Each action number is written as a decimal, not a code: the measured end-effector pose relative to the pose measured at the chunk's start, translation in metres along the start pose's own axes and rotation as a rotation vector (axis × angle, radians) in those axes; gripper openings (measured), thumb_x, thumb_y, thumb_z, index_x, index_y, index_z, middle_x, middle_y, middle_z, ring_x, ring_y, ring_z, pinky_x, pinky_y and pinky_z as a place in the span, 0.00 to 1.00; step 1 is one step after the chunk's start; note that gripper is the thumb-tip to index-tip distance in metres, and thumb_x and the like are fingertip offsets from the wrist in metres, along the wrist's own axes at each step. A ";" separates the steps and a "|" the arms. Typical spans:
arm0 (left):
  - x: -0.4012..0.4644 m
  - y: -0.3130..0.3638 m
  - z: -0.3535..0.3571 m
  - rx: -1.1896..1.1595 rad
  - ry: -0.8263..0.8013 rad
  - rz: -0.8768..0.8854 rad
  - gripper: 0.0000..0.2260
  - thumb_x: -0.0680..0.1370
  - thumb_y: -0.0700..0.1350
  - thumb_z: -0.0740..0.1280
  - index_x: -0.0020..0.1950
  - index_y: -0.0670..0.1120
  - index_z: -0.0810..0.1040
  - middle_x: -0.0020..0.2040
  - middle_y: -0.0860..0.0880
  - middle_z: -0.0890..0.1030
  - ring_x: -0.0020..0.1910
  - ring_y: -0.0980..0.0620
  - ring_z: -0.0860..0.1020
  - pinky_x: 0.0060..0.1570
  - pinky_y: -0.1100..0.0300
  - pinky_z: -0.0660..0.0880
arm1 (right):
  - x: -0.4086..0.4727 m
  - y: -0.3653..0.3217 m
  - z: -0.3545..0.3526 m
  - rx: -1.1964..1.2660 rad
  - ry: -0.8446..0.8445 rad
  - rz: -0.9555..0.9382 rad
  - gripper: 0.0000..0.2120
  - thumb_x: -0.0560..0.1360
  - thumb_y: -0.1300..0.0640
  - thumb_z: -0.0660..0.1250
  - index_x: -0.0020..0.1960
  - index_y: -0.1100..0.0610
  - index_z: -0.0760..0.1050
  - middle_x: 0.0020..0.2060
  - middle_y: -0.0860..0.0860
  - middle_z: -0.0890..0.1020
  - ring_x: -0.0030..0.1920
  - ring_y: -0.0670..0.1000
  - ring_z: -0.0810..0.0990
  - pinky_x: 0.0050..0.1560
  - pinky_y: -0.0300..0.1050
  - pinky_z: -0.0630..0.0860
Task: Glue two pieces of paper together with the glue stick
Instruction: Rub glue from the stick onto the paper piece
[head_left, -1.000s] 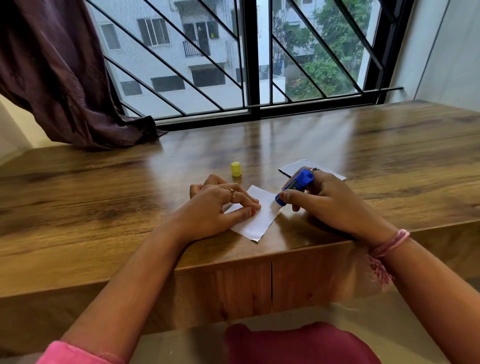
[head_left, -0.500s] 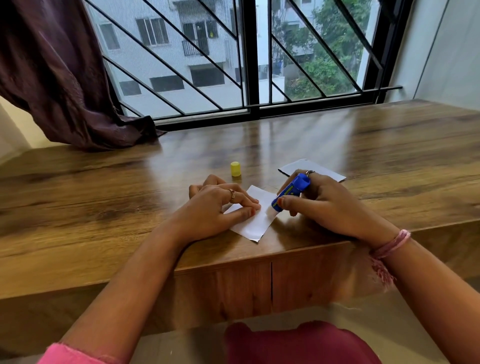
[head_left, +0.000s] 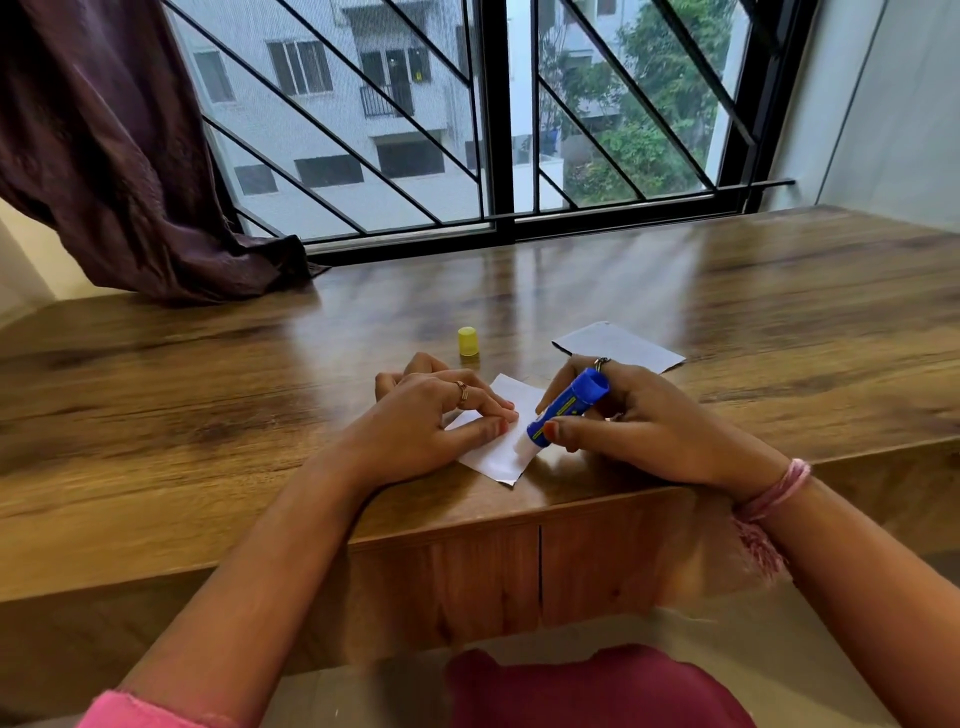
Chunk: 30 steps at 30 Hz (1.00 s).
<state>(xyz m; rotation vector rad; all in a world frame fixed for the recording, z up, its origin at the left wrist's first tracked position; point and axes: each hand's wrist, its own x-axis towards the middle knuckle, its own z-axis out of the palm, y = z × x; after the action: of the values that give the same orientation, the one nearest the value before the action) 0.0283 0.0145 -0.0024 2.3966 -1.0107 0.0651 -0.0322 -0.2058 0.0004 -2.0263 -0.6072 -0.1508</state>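
1. Glue stick (head_left: 566, 408): blue, uncapped, tilted with its white tip down on the near right part of the white paper (head_left: 506, 441), close to the table's (head_left: 208, 415) front edge.
2. Against half a second ago, the tip now sits lower on the sheet, nearer its front corner, and the stick leans more steeply; a second ago the tip was at the right edge.
3. Right hand (head_left: 631, 421): its fingers (head_left: 558, 430) are curled and pressed around the stick's barrel, thumb near the tip end.
4. Left hand (head_left: 431, 421): it has kept its place on the sheet's left side, fingertips bunched and pressed flat on the paper, holding nothing.
5. Yellow cap (head_left: 467, 341): upright on the table just beyond the left hand, apart from the paper.
6. Second paper piece (head_left: 623, 345): flat on the table behind the right hand.
7. Dark curtain (head_left: 114, 156): its hem rests on the table's far left by the barred window (head_left: 498, 119).
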 end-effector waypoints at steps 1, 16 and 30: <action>0.000 0.000 0.000 0.004 0.002 0.002 0.09 0.76 0.51 0.67 0.56 0.56 0.82 0.54 0.65 0.78 0.61 0.58 0.72 0.63 0.50 0.69 | 0.000 0.000 0.000 0.007 0.008 0.000 0.13 0.67 0.43 0.69 0.46 0.51 0.78 0.39 0.71 0.77 0.39 0.70 0.75 0.40 0.66 0.72; 0.000 -0.003 0.002 0.044 0.009 -0.010 0.08 0.76 0.54 0.67 0.54 0.60 0.81 0.54 0.65 0.78 0.61 0.58 0.72 0.63 0.45 0.67 | -0.002 -0.005 0.012 -0.065 0.006 -0.054 0.10 0.70 0.52 0.70 0.43 0.59 0.78 0.34 0.55 0.76 0.31 0.53 0.72 0.33 0.43 0.67; 0.000 -0.001 0.001 0.076 -0.001 -0.017 0.10 0.77 0.54 0.66 0.57 0.58 0.81 0.56 0.65 0.78 0.62 0.56 0.71 0.63 0.45 0.66 | -0.006 -0.006 0.014 -0.137 0.035 -0.112 0.09 0.70 0.53 0.68 0.43 0.59 0.77 0.32 0.51 0.77 0.30 0.47 0.72 0.30 0.33 0.65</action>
<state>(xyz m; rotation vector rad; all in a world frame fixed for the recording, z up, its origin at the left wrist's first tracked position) 0.0288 0.0149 -0.0033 2.4734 -1.0046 0.0979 -0.0421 -0.1932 -0.0038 -2.1169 -0.7054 -0.3014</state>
